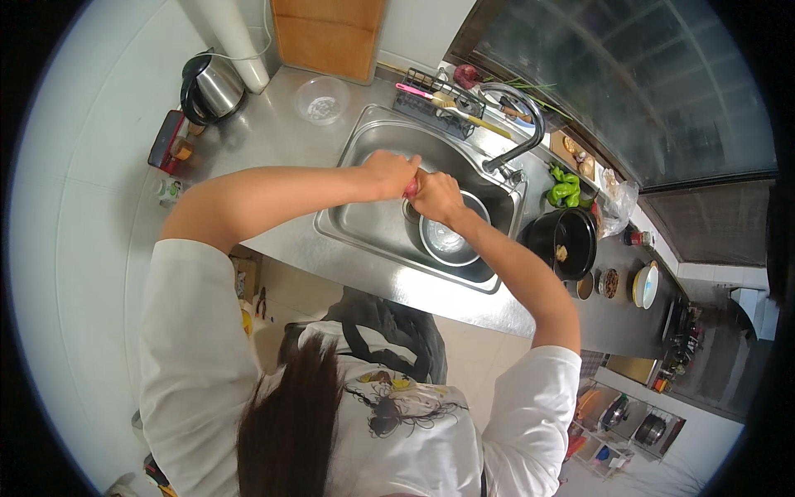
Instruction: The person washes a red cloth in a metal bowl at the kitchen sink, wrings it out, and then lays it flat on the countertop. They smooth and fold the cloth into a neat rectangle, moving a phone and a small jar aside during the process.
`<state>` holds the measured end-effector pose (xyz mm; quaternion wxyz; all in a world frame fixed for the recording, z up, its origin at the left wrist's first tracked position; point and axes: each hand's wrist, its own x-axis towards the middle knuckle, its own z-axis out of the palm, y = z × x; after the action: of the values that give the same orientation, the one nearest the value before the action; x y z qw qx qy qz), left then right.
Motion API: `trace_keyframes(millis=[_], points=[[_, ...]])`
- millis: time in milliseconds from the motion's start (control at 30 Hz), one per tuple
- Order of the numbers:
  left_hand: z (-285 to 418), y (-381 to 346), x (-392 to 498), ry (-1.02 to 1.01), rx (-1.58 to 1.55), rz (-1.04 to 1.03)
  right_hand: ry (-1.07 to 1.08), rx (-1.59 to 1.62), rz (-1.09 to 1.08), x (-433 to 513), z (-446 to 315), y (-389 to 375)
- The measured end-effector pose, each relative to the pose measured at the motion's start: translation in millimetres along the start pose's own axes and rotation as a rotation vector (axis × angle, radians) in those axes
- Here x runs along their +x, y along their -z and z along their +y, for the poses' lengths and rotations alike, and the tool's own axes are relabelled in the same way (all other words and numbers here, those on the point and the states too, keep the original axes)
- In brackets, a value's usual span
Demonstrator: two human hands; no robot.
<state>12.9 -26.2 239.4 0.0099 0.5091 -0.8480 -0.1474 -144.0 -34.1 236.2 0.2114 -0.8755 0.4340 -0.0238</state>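
My left hand (390, 175) and my right hand (438, 196) meet above the stainless steel sink (366, 217), both closed around a small reddish item (410, 188). Most of that item is hidden by my fingers, so I cannot tell what it is. Below my right hand, a round metal bowl (448, 243) with what looks like water rests in the sink, beside the drain. The curved chrome faucet (535, 127) rises behind the sink, its spout pointing away from my hands.
A clear plastic bowl (322, 101) and an electric kettle (214, 87) stand at left. Behind the sink is a black rack (428, 118) with brushes. Green peppers (564, 186), a black pot (574, 242) and several bowls (646, 287) line the right counter.
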Motion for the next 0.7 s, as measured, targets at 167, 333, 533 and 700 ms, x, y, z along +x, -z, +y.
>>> trace_keyframes(millis=[167, 333, 533, 700], points=[[-12.4, 7.0, 11.6, -0.25, 0.121, 0.198, -0.188, 0.808, 0.174, -1.3, -1.6, -22.4], [-24.7, 21.4, 21.0, -0.479, 0.142, 0.464, -0.39, 1.29, 0.076, -0.1, -7.2, -8.7], [-34.9, 30.5, 30.5, -0.613, 0.31, 0.587, -0.477, 1.615, 0.044, 0.5, -24.3, 2.6], [-44.1, 36.1, 38.2, -0.642, 0.31, 0.642, -0.396, 1.865, -0.03, 6.6, -25.1, 1.4]])
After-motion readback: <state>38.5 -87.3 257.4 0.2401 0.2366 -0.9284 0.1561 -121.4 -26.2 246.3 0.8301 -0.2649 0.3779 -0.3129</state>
